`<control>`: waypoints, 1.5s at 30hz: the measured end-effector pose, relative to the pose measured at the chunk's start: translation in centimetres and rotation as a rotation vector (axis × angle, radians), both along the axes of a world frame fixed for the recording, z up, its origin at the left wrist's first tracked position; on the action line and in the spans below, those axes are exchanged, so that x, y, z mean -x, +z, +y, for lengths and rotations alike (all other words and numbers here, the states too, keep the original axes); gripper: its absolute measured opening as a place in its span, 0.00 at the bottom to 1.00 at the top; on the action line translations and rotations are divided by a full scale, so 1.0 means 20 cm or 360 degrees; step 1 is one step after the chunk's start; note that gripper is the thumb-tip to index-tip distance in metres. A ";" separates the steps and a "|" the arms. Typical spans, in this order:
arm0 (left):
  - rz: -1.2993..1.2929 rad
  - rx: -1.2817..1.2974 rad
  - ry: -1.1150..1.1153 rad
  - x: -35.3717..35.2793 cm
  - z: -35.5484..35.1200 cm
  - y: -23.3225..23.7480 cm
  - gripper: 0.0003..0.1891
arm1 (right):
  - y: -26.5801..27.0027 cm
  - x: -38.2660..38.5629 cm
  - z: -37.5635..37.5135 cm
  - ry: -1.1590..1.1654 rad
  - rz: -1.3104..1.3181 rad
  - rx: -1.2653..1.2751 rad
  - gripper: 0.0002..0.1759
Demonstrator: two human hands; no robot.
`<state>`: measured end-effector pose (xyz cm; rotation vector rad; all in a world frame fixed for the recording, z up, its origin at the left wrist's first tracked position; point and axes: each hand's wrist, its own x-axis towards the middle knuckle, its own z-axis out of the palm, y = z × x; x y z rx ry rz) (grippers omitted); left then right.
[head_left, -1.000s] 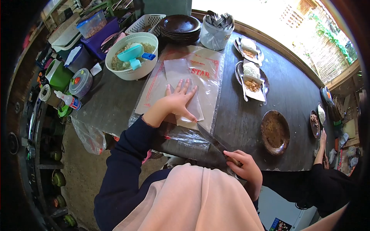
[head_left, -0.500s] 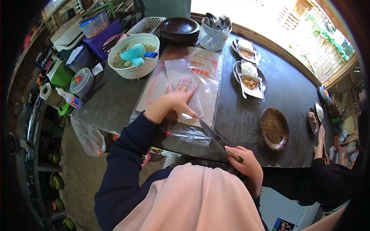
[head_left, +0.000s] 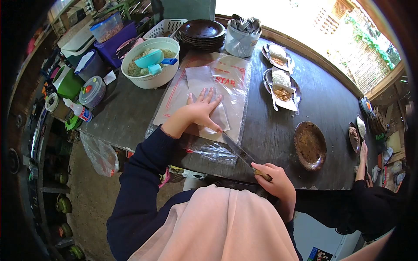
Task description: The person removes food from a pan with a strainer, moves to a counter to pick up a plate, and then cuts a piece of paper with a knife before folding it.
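My left hand (head_left: 201, 112) lies flat with its fingers spread, pressing on a folded sheet of white paper (head_left: 199, 78). Beneath that paper is a plastic-wrapped pack of brown wrapping paper (head_left: 237, 93) with red print. In my right hand (head_left: 275, 180) is a knife (head_left: 239, 151), held by its wooden handle. The blade points up and left, and its tip is at the paper's lower right corner, close to my left thumb. Whether the tip is inside the fold cannot be made out.
Left of the pack stands a white tub (head_left: 150, 76) of food with blue scoops. Behind are stacked brown plates (head_left: 203, 30) and a bucket of cutlery (head_left: 243, 39). Rightward are plates of rice (head_left: 281, 79) and a bare brown plate (head_left: 310, 145). Another person's hand (head_left: 362, 154) is at far right.
My right hand and the knife have shifted slightly up and left, bringing the tip closer to my left thumb. My left hand stays nearly still on the paper.
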<state>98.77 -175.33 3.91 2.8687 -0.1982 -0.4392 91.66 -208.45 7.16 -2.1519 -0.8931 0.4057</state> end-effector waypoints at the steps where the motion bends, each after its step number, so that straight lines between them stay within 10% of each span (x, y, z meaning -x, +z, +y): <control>1: 0.0000 0.0000 0.0001 0.00 0.00 0.00 0.68 | 0.00 0.00 0.00 0.0001 0.0000 0.0000 0.21; 45: -0.0165 -0.0140 0.0073 0.05 -0.18 -0.04 0.61 | 0.06 -0.13 0.16 0.0053 -0.0059 0.0374 0.18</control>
